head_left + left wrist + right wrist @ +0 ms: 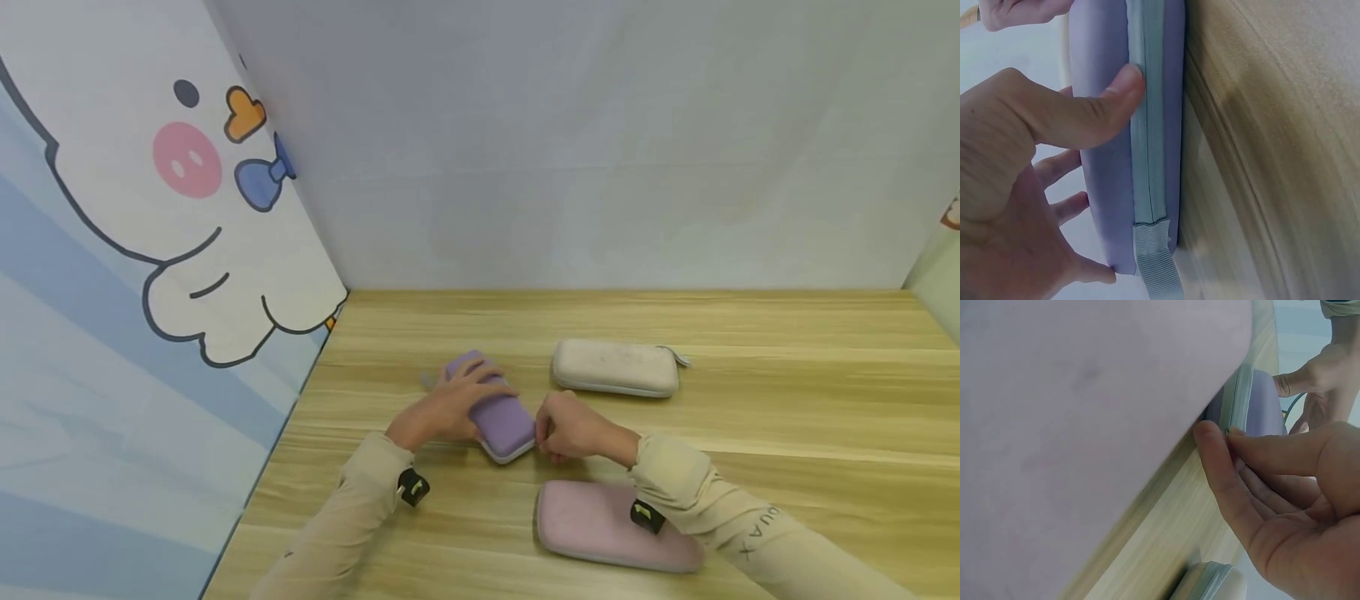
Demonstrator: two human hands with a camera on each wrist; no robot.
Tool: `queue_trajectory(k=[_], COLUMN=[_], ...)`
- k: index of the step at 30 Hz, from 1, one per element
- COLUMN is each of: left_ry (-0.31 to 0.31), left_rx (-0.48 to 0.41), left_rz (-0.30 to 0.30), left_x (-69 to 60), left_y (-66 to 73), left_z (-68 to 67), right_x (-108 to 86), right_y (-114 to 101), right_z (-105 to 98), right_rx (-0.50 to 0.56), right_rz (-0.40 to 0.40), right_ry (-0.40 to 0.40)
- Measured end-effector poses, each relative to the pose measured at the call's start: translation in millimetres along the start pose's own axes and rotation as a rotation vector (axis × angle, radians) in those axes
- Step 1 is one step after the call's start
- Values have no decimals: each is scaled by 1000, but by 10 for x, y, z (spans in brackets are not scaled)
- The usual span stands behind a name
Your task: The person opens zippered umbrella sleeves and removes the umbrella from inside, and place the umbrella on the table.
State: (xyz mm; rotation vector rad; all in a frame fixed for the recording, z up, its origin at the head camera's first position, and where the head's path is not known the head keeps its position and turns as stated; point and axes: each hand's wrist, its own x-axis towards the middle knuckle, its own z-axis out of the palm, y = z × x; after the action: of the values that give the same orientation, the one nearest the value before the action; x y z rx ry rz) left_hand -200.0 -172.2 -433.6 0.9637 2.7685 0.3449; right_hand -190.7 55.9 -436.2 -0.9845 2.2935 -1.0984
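Observation:
A purple zippered case [504,423] lies slanted on the table. My left hand [455,404] grips it from above, fingers spread across its top; in the left wrist view the thumb presses the grey zipper band [1147,144] along its side. At the case's near right corner is my right hand [572,427], its thumb and index fingertip pinched together at the zipper band in the right wrist view. A small bit of the zipper pull seems to be between them, mostly hidden. The case looks closed along the visible side.
A cream case [615,367] with a grey loop lies behind and to the right. Nearer, a pink case [592,521] lies partly under my right wrist and sleeve. Behind the wooden table [787,417] hangs a pale curtain, with a cartoon-printed cloth at the left.

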Motion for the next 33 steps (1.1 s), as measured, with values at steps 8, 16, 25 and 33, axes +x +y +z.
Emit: queue_trajectory(k=[8,16,25,33], left_ry=[73,164,226,240], left_rx=[-44,-55,-16,3], left_rz=[-9,-53,-145,-209], left_x=[-20,-60,-55,-57], left_y=[-51,-65,-45,-32], left_z=[60,104,150,192], right_x=[-20,-16,-18,0], right_y=[20,45,15,1], right_z=[-15,-10,-7,10], right_rx=[-15,-9,-3,-5], right_rz=[18,-2,2,7], right_ry=[25,38,43,51])
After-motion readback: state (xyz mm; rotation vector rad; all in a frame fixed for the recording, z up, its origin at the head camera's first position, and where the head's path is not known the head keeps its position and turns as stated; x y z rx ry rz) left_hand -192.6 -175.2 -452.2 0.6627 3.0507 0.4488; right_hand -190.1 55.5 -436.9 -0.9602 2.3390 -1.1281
